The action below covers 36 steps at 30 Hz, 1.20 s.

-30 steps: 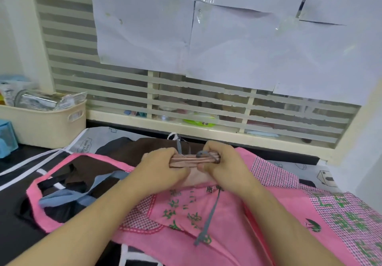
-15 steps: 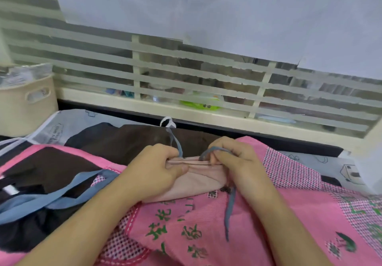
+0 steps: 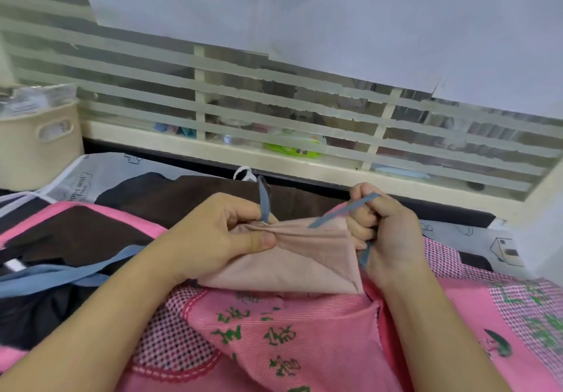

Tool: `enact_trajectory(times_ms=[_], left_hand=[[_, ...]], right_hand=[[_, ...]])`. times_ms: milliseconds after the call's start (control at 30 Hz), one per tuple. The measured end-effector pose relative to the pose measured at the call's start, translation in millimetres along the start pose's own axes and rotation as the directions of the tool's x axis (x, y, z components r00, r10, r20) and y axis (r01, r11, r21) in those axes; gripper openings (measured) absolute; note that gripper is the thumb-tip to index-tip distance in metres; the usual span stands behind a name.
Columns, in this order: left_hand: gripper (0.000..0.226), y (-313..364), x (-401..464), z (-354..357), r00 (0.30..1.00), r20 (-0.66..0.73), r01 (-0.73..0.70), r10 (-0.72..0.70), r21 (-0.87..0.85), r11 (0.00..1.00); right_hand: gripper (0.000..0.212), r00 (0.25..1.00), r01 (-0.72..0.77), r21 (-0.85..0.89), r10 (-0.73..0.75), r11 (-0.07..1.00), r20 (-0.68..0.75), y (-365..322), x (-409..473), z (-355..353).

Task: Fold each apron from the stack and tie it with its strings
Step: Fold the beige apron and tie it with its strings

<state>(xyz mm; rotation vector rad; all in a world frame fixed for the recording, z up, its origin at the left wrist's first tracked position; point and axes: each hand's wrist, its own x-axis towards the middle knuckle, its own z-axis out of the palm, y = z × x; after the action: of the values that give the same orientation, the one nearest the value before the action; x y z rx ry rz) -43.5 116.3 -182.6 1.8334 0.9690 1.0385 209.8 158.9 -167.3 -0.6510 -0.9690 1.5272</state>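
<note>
Pulled rightward since earlier, the blue string (image 3: 342, 212) is pinched taut by the right hand (image 3: 387, 233); the left hand (image 3: 219, 236) grips the folded beige apron (image 3: 292, 260) at frame centre.

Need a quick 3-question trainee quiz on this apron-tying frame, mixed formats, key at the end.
1. True or false: the left hand grips the folded beige-pink apron.
2. The right hand pinches: A) blue-grey fabric string B) white paper sheet C) cream plastic basket.
3. Fill in: the folded apron rests on a bright ____ printed apron.

Key: 1 true; 2 A; 3 pink.
</note>
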Motion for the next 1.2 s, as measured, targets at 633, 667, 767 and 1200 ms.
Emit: enact_trajectory(times_ms=[633, 667, 767, 1200], left_hand=[[0.017, 15.6, -3.6, 7.9, 0.921, 0.389, 0.142, 0.005, -0.348, 0.927], [0.011, 19.4, -4.6, 10.5, 0.954, 0.299, 0.109, 0.030, -0.438, 0.892], [0.006, 25.3, -0.4, 14.3, 0.977, -0.181, -0.014, -0.114, -0.584, 0.812], [0.032, -9.6, 7.3, 12.4, 0.907, -0.420, 0.174, 0.026, 0.431, 0.885]], right_hand=[[0.029, 0.946, -0.090, -0.139, 0.128, 0.986, 0.297, 11.8, 0.0, 5.5], [0.028, 0.975, -0.014, -0.389, 0.098, 0.921, 0.197, 19.3, -0.2, 10.9], [0.035, 0.988, -0.104, -0.498, 0.149, 0.861, 0.051, 36.2, -5.5, 23.0], [0.029, 0.900, 0.434, -0.840, -0.195, 0.327, 0.389, 34.0, -21.2, 36.4]])
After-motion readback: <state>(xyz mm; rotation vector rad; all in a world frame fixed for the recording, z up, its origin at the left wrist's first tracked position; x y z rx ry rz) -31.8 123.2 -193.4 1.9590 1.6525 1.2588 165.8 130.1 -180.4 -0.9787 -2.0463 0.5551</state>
